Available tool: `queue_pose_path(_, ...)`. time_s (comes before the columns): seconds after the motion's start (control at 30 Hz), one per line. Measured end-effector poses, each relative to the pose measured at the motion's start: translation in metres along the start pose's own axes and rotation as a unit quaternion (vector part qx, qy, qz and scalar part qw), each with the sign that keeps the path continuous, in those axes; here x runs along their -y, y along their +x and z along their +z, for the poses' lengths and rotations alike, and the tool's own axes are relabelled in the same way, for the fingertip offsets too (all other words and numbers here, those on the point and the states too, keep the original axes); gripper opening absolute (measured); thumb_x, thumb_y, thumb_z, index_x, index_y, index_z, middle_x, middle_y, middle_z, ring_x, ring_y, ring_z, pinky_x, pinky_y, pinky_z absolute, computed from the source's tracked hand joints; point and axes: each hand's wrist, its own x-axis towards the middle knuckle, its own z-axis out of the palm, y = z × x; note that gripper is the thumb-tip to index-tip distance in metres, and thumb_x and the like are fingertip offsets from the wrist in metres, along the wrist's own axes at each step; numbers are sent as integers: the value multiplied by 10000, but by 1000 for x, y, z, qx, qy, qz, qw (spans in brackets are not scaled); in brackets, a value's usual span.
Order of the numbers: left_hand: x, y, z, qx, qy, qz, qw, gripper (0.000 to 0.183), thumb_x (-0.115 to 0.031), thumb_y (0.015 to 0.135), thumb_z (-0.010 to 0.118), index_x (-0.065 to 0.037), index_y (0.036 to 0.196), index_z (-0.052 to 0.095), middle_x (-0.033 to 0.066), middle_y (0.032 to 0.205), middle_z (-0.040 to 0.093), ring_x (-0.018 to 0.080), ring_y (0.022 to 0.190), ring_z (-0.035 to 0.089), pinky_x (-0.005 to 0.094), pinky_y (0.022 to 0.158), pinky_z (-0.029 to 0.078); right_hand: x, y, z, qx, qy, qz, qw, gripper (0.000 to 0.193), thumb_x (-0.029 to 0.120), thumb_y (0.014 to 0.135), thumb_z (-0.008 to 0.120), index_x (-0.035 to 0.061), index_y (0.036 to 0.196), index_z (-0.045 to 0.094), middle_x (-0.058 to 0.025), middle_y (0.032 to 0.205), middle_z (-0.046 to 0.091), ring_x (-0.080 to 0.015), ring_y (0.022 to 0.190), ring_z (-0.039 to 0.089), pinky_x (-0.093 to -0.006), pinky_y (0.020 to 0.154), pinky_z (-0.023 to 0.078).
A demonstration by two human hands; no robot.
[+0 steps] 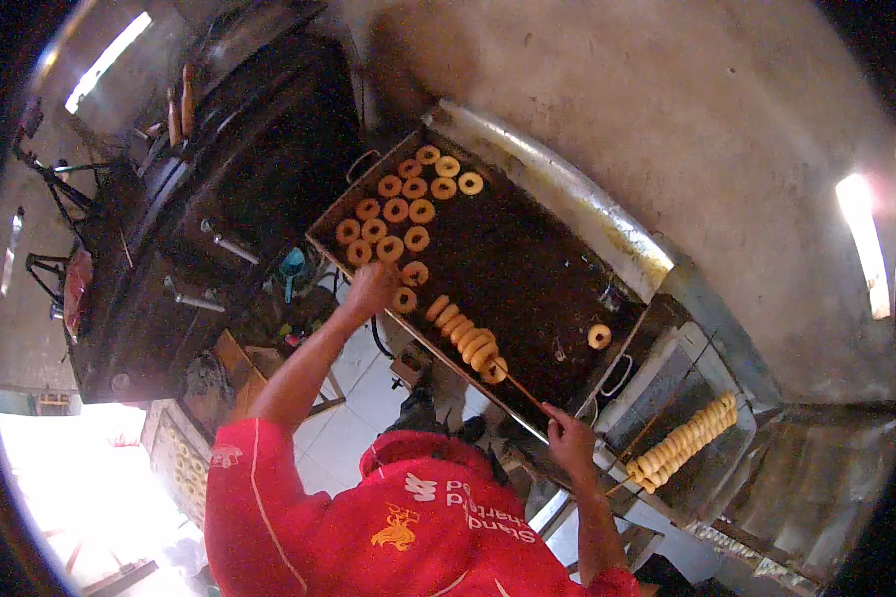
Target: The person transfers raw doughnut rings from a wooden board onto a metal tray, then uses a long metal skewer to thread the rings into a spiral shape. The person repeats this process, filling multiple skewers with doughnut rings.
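A thin wooden stick (524, 389) is gripped at its near end by my right hand (570, 444), with the fingers wrapped round it. Several golden ring doughnuts (465, 334) are lined up along the stick over the near side of a wide rectangular pan (508, 239) with a dark inside. My left hand (372, 290) is at the pan's near left edge, its fingers curled beside loose ring doughnuts (395, 210). Whether it pinches a doughnut cannot be made out. One single doughnut (599, 336) lies apart at the pan's right end.
On the right, a metal tray (667, 383) bears another stick loaded with doughnuts (682, 443). A wire handle (617, 376) sticks out of the pan's right end. Dark oven-like equipment (239, 199) stands at the left. A wall rises behind the pan.
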Motion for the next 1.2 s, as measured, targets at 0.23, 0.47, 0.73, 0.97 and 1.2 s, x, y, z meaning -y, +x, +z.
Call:
queue_pose_path(0.23, 82, 39, 8, 96, 22, -83, 992, 237, -237, 904, 708, -3, 936, 730, 260, 977, 723, 480, 974, 693, 559, 787, 556, -46, 53, 77, -83, 129, -175, 973, 338, 183, 1018, 617, 149, 1334, 733, -177, 1196, 765, -337, 1050, 752, -402, 895, 584)
queue_pose_path(0.47, 89, 14, -2, 1, -4, 5, 1000, 252, -254, 869, 755, -20, 962, 766, 229, 1019, 730, 450, 944, 707, 541, 811, 562, 39, 80, 41, 18, 67, -49, 996, 348, 200, 998, 620, 213, 1324, 742, -152, 1135, 775, -333, 941, 756, -421, 834, 586)
queue_pose_path(0.73, 163, 49, -14, 25, 30, -89, 995, 214, -224, 899, 699, -18, 946, 731, 221, 946, 729, 459, 904, 702, 556, 802, 560, 28, 120, 87, -20, 185, -136, 973, 345, 180, 1000, 646, 41, 1304, 729, -158, 1254, 758, -303, 1174, 727, -390, 999, 555)
queue_pose_path(0.97, 156, 71, -6, 20, -41, -34, 998, 240, -232, 901, 664, 0, 936, 713, 223, 972, 713, 444, 929, 698, 541, 836, 555, 84, 127, 58, -13, 74, -65, 995, 339, 218, 997, 647, 114, 1306, 742, -174, 1239, 748, -362, 1138, 720, -417, 957, 575)
queue_pose_path(1.2, 227, 77, -51, 37, -35, -110, 993, 265, -275, 897, 719, -20, 965, 744, 193, 945, 760, 370, 876, 734, 493, 788, 574, 44, 165, 118, -83, 137, -192, 968, 333, 259, 1032, 637, 153, 1331, 740, -147, 1267, 751, -330, 1158, 727, -397, 973, 564)
